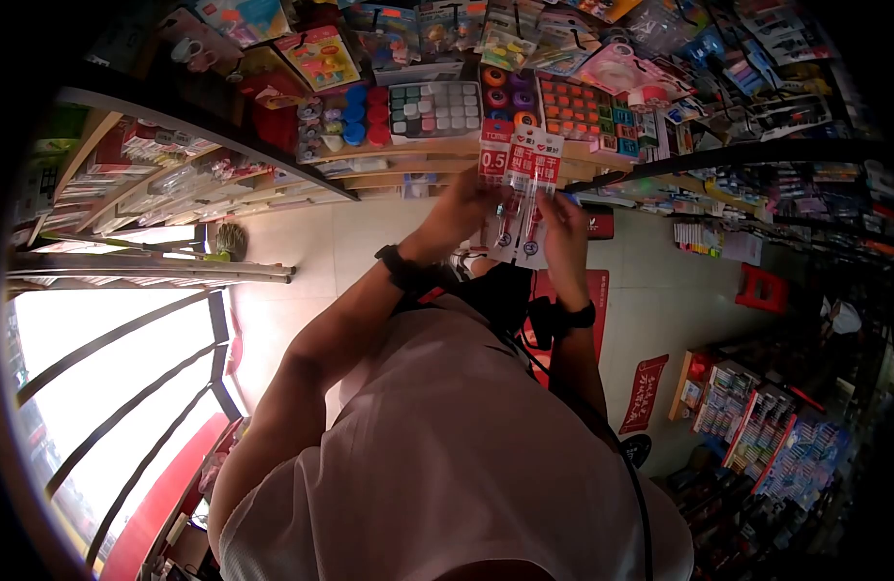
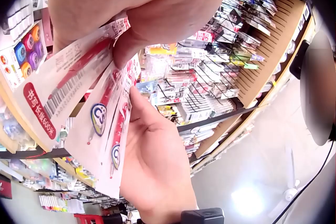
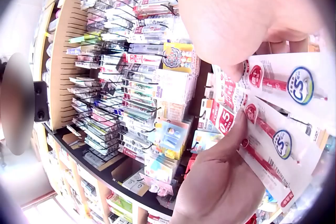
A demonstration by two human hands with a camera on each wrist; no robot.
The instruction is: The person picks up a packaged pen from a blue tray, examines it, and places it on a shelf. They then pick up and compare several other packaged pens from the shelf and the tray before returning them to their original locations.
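Note:
Several slim clear packets with red pen refills are fanned out between both hands in front of the chest. My left hand [image 1: 455, 215] pinches the left packet [image 1: 493, 160], whose red card reads 0.5. On the other side my right hand [image 1: 565, 237] pinches the right packet [image 1: 546, 167] near its card. In the left wrist view, one packet [image 2: 68, 85] shows a barcode and a red label, and its neighbours carry round logos. Thumbs of both hands press the cards in the right wrist view, where a packet [image 3: 289, 82] bears a CS logo.
A shelf ahead holds boxes of small goods [image 1: 434, 108] and orange items [image 1: 569, 108], with hanging packs above. Pen packs hang on hooks [image 3: 142, 77] in the right wrist view. A red stool [image 1: 761, 288] stands right; a window [image 1: 108, 378] lies left.

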